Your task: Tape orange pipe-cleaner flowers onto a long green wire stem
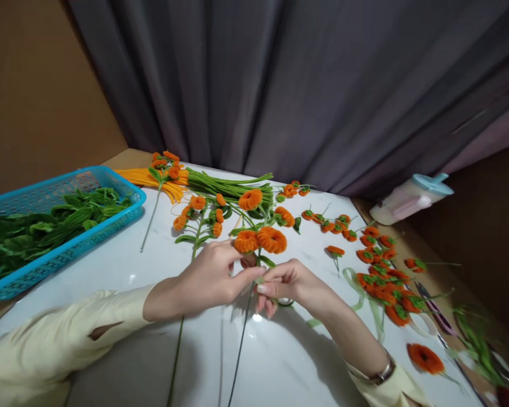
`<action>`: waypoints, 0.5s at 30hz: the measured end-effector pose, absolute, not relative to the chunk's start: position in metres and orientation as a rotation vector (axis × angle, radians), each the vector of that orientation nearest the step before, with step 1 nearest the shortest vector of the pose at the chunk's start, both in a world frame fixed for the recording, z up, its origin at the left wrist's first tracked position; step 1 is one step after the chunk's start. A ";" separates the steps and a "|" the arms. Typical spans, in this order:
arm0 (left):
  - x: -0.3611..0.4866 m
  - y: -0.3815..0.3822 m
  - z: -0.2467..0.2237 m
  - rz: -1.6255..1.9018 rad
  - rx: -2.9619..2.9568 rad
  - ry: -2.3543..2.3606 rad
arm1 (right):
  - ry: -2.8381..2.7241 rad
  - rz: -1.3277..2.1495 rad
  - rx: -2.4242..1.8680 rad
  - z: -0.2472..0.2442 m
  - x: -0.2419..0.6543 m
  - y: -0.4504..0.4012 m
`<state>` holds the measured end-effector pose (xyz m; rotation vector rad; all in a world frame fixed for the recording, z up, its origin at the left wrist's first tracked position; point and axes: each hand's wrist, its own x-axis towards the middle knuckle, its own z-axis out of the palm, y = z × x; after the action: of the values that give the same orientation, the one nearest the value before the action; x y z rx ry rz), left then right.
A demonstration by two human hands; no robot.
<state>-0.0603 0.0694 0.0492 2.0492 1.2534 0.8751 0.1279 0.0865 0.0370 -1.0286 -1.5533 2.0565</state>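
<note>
My left hand [207,277] pinches the stem of an orange pipe-cleaner flower spray [272,241] just below its blooms. The dark wire stem [241,347] runs down from my fingers toward the near edge. Close against it, my right hand [297,282] is closed on a pale green strip of tape [260,280] at the stem; part of a ring, perhaps a tape roll, shows behind these fingers. Left of the held spray lies another orange flower stem [198,230], its lower stalk passing behind my left forearm.
A blue plastic basket [138,199] of green leaves stands at left. Green pipe cleaners [224,182] and orange ones [142,178] lie at the back. Loose orange flower heads [382,291], pale green ribbon [377,319] and scissors [436,311] lie at right. A lidded cup [407,200] stands behind them.
</note>
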 end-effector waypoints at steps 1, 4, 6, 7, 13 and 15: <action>-0.061 0.070 0.050 0.868 2.044 1.252 | -1.546 2.073 -1.013 0.036 0.128 0.087; -0.061 0.073 0.052 0.834 1.971 1.271 | -1.537 2.107 -0.976 0.033 0.130 0.088; -0.059 0.076 0.052 0.772 1.880 1.274 | -1.555 2.099 -0.960 0.031 0.131 0.090; -0.058 0.078 0.052 0.737 1.831 1.267 | -1.569 2.086 -0.956 0.030 0.132 0.092; -0.047 0.086 0.048 0.677 1.640 1.281 | -2.068 1.610 -1.178 0.044 0.159 0.105; -0.045 0.089 0.046 0.665 1.627 1.292 | -2.371 1.127 -1.375 0.052 0.185 0.112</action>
<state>-0.0451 0.0886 0.0461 1.6267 1.2921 0.6652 0.1847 0.1122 0.0519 -1.3750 -2.3711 1.1266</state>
